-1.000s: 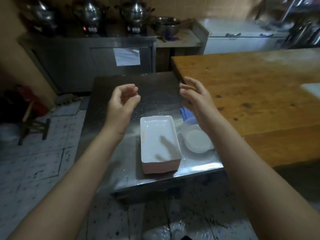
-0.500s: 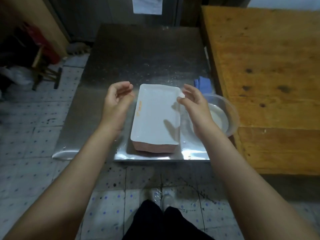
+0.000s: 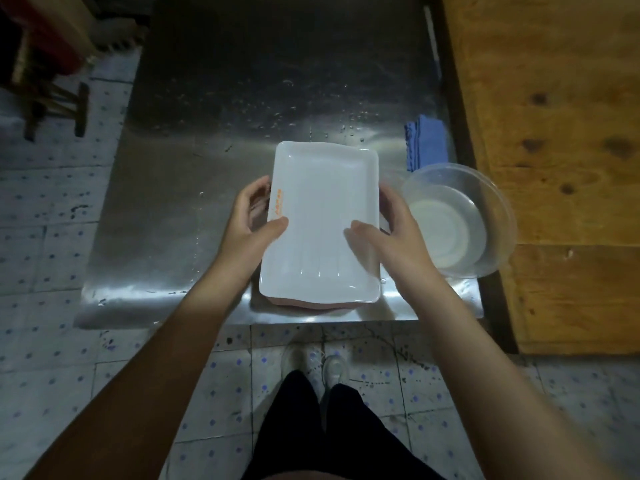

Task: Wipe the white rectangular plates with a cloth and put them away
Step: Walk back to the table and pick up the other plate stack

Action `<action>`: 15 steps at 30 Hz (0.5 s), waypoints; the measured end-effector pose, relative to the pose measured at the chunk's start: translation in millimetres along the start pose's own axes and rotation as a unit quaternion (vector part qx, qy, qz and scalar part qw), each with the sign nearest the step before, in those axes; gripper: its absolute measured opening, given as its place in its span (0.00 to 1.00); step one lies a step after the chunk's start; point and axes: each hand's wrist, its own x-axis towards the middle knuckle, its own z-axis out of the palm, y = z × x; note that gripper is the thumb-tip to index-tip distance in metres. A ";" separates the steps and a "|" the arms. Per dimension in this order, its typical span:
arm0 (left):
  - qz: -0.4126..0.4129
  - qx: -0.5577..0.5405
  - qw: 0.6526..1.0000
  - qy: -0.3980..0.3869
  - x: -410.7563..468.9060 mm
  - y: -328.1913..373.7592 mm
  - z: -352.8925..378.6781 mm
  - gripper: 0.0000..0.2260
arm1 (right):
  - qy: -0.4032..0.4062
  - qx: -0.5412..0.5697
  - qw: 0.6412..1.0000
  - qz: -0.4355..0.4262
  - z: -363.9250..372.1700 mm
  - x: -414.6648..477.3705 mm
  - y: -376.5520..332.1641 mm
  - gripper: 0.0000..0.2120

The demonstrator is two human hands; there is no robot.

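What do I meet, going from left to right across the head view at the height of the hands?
Tiled floor → steel table → left hand → white rectangular plate → right hand → clear bowl → wooden table. The blue cloth is left out: it lies farther back, overlapping hand and bowl sideways.

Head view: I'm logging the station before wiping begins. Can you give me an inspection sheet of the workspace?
Surface: steel table, wet with droplets.
Job's things: white rectangular plate on top of a stack; folded blue cloth at the table's right edge, untouched.
Clutter: clear bowl right of the stack.
Hands: left hand and right hand grip the top plate's long edges, thumbs on top.
Cables: nothing seen.
Surroundings: wooden table on the right; tiled floor.
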 end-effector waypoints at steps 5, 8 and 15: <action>-0.058 -0.048 0.997 -0.024 -2.0 -8.7 -1.0 0.24 | -0.004 0.008 1.000 0.011 5.7 -0.1 12.9 0.30; -0.086 -0.061 0.993 -0.057 0.4 -8.5 -0.3 0.26 | -0.010 0.066 0.996 0.057 7.2 1.2 19.4 0.28; -0.102 -0.104 0.986 -0.083 2.7 -12.1 9.1 0.32 | -0.070 0.101 0.990 0.062 4.4 1.7 21.4 0.30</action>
